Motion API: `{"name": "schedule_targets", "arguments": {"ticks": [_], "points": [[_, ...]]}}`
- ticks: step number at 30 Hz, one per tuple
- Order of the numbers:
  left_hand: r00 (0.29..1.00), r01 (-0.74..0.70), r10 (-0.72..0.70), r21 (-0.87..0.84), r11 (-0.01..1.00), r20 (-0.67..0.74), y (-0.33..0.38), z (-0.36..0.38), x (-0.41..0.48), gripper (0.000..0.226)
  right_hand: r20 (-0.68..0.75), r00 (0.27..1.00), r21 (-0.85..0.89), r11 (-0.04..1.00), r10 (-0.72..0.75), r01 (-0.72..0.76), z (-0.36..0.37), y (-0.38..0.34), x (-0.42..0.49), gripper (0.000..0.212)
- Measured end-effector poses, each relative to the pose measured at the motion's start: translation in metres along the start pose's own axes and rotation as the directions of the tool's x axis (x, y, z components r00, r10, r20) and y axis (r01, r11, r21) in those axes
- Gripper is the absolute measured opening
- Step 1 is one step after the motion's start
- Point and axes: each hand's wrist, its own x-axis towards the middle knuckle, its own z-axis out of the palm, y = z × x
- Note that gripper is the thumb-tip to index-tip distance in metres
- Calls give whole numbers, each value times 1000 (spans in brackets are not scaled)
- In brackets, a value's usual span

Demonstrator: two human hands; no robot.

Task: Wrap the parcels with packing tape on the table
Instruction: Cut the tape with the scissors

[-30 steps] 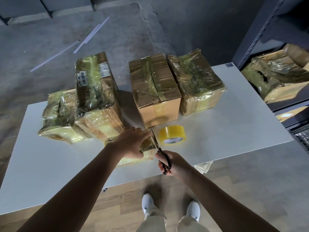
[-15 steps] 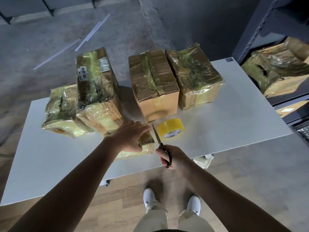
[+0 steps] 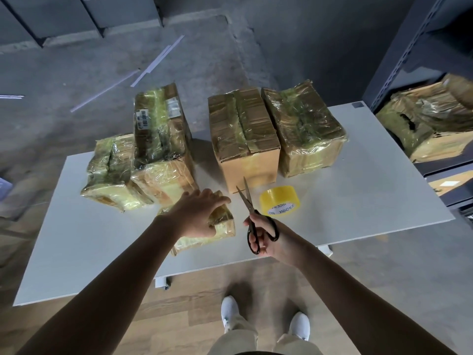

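Note:
A small tape-wrapped parcel (image 3: 222, 226) lies near the white table's (image 3: 371, 196) front edge. My left hand (image 3: 198, 213) rests on top of it, fingers spread over its far side. My right hand (image 3: 268, 238) grips black-handled scissors (image 3: 249, 208), blades slightly apart and pointing away from me, just right of the parcel. A roll of yellow packing tape (image 3: 279, 201) lies flat to the right of the blades. Behind stand several larger parcels: two wrapped ones at the left (image 3: 110, 172) (image 3: 161, 139), a brown carton (image 3: 243, 131) and a wrapped one (image 3: 304, 129).
A dark metal shelf rack (image 3: 399, 62) stands at the right with torn wrapped boxes (image 3: 430, 119) on it. My white shoes (image 3: 229, 312) are on the wooden floor below the table edge. Grey concrete floor with white strips (image 3: 156, 62) lies beyond.
The scissors have come away to the right of the small parcel and their blades have parted. My left hand has stayed on the parcel. The view has shifted slightly.

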Motion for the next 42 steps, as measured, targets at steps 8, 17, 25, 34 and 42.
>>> {"name": "schedule_targets", "arguments": {"ticks": [8,17,25,34,42], "points": [[999,31,-27,-99,995,40,0,0,-4,73,-286,958,-501,856,-26,-126,-47,-12,-9,14],[999,9,2,-194,981,53,7,1,11,71,-549,748,-719,667,-372,-197,-111,3,-24,26],[999,-21,27,-166,986,37,28,-7,31,79,-739,493,-665,618,-459,-421,-141,11,-25,36],[999,-40,38,-99,994,-20,58,-22,45,67,-795,549,-599,479,-258,-642,-166,-8,-8,37],[998,-38,32,-92,995,-62,75,-36,59,69,-707,661,-700,379,-249,-606,-159,-33,-15,30]]}}
